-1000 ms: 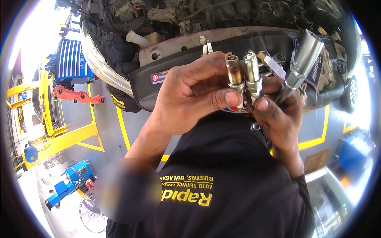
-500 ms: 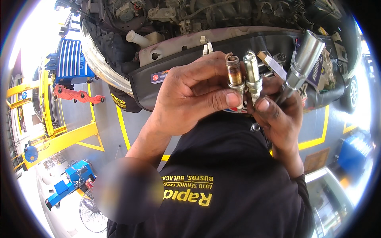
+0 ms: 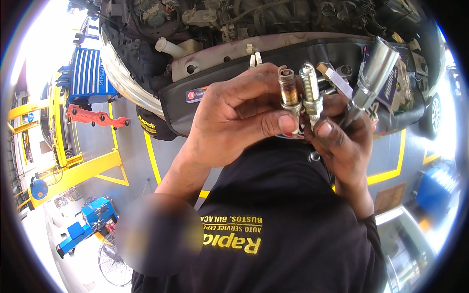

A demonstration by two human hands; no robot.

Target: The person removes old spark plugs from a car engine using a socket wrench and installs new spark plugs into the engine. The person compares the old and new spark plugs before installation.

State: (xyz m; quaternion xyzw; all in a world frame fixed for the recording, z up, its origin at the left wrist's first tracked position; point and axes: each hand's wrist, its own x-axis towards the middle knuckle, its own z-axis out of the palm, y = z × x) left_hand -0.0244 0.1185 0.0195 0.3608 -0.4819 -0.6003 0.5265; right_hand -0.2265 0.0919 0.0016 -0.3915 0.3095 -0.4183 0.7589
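My left hand [image 3: 234, 115] pinches a worn spark plug [image 3: 289, 90], its threads browned and darkened, the electrode end up. Close beside it, my right hand [image 3: 342, 139] grips a cleaner, silvery spark plug [image 3: 310, 88], also electrode end up. The two plugs stand nearly side by side at about the same height. A shiny metal spark plug socket [image 3: 378, 66] on a tool slants up from the same right hand, its open end at the upper right. The fingers partly hide the lower ends of both plugs.
Ahead lies the car's open engine bay [image 3: 229, 19]. A black fender cover [image 3: 176, 105] drapes its front edge, with small boxes and a white-tipped pair of plugs [image 3: 255, 59] on it. A red creeper [image 3: 97, 117], a blue cabinet [image 3: 90, 73] and a yellow lift [image 3: 78, 176] stand left.
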